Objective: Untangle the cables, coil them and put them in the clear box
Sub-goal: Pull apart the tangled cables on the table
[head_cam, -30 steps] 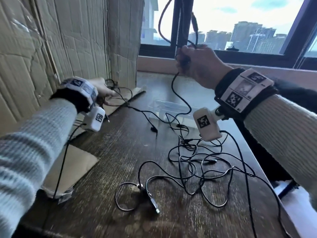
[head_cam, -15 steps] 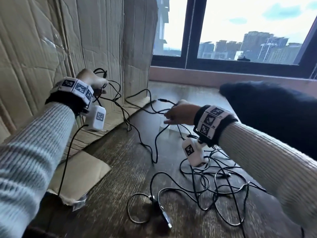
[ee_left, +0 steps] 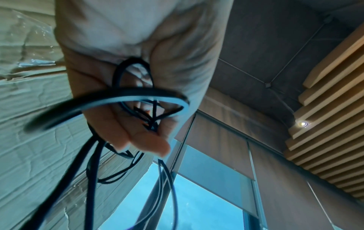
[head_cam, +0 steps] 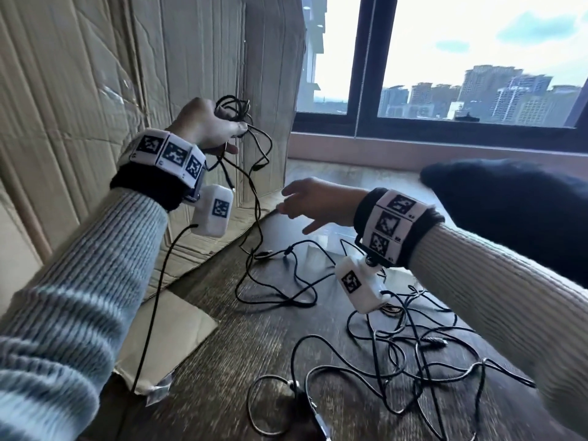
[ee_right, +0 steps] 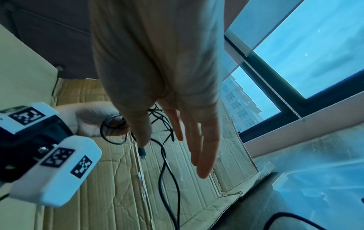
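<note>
your left hand (head_cam: 203,124) grips the half-coiled cable (head_cam: 251,173), right hand (head_cam: 313,202) empty and flat; its tail toward the 5 o'clock tangle (head_cam: 413,354) may snag.

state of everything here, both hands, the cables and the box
left hand: raised, gripping loops of thin black cable
right hand: open, fingers straight, holding nothing
tangled black cables: loose on the dark wooden table
clear plastic box: on the table, contents unclear
</note>
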Motion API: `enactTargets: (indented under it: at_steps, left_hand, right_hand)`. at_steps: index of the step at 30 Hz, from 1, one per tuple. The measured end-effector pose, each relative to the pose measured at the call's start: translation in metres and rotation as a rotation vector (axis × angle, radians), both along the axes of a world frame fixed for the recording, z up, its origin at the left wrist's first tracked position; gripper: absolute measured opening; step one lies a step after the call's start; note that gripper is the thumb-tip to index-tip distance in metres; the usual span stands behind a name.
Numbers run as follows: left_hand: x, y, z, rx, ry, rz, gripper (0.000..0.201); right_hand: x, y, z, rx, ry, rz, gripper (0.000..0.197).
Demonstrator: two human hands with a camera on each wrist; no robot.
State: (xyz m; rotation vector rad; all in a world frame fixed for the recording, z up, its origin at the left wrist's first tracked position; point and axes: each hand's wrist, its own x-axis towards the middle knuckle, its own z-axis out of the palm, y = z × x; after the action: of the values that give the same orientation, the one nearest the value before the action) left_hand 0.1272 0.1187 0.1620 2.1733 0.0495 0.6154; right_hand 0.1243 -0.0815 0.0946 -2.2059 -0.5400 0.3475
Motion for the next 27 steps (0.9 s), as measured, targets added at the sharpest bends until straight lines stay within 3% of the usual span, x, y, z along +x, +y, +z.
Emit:
enactTargets:
  at_steps: [6, 9, 11, 16, 24, 27]
  left_hand:
    - [-0.003, -0.010, 0.002, -0.180, 0.090, -0.198, 0.019]
    - [0.006, -0.009, 0.000, -0.217, 0.101, -0.224, 0.034]
    - [0.012, -0.005, -0.002, -0.213, 0.066, -0.194, 0.034]
    - [0.029, 0.019, -0.010, -0.078, -0.095, 0.043, 0.021]
    - [0.041, 0.050, -0.033, -0.200, 0.079, 0.243, 0.015]
    - [0.041, 0.051, -0.037, -0.207, 0.160, 0.212, 0.018]
  right_hand:
    - [0.004, 0.021, -0.012, 0.079, 0.074, -0.015, 0.058]
    - [0.005, 0.022, -0.013, 0.161, 0.076, -0.026, 0.022]
    - [0.006, 0.016, -0.011, 0.206, 0.048, -0.054, 0.015]
    - [0.004, -0.017, -0.011, 0.242, 0.084, -0.061, 0.026]
    - [0.005, -0.030, -0.011, 0.351, 0.145, -0.133, 0.015]
    - [0.005, -0.029, -0.010, 0.409, 0.179, -0.162, 0.011]
